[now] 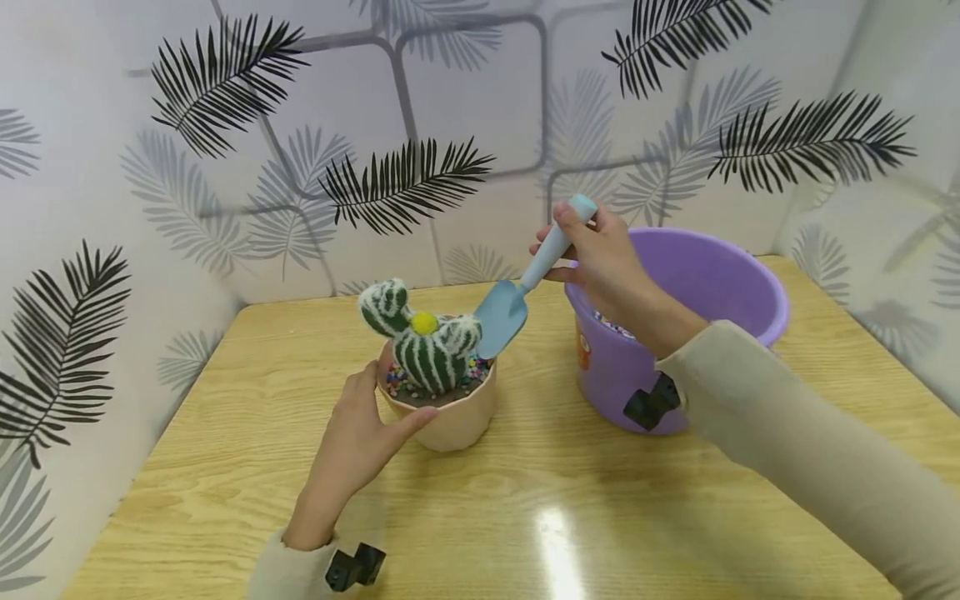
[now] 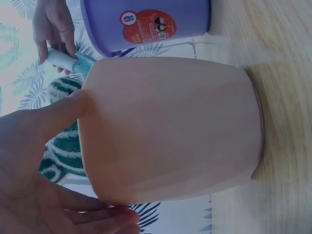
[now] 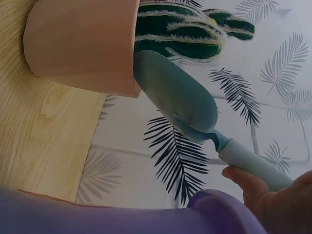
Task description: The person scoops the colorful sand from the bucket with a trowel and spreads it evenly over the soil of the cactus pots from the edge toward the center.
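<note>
A peach-coloured flower pot (image 1: 457, 423) stands upright on the table, holding a fuzzy green-and-white cactus (image 1: 430, 364) with a yellow pompom. Small multicoloured pebbles (image 1: 397, 382) lie on the brown soil around it. My left hand (image 1: 354, 443) holds the pot by its rim, thumb at the near side and fingers at the left. In my right hand (image 1: 611, 265) is the handle of a light-blue hand trowel (image 1: 502, 320). The blade slants down, its tip at the pot's right rim beside the cactus. In the right wrist view the tip (image 3: 146, 66) is partly hidden behind the rim.
Right of the pot stands a purple bucket (image 1: 603, 379), under my right forearm, with small multicoloured pebbles (image 1: 617, 325) visible inside. A red sticker (image 2: 148, 27) marks its side. Behind the wooden table (image 1: 247, 417) rises a leaf-patterned wall (image 1: 480, 92).
</note>
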Action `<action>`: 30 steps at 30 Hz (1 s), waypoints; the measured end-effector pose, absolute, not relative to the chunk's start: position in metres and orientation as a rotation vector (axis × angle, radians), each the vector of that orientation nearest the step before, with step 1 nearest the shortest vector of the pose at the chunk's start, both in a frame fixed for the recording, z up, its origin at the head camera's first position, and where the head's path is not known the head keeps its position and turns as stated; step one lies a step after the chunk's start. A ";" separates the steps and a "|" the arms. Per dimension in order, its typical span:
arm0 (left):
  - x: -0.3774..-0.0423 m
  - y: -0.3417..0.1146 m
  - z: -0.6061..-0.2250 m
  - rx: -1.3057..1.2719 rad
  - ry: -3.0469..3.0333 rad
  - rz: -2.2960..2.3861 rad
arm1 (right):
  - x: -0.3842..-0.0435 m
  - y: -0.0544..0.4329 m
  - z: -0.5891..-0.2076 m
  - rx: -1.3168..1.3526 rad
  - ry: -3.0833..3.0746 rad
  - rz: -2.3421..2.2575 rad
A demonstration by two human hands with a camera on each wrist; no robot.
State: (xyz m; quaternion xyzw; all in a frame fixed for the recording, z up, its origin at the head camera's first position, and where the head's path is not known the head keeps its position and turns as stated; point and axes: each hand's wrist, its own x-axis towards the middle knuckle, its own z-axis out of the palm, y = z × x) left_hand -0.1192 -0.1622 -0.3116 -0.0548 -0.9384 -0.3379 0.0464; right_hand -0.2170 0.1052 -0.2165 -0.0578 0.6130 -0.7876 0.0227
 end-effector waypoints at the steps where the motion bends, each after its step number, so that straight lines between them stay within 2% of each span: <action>1: -0.119 -0.163 -0.311 -0.166 -2.868 -1.031 | -0.217 0.107 -0.215 -0.173 1.887 -2.450; 30: -0.089 -0.140 -0.287 -0.265 -2.772 -1.003 | -0.209 0.169 -0.188 -0.168 1.706 -2.696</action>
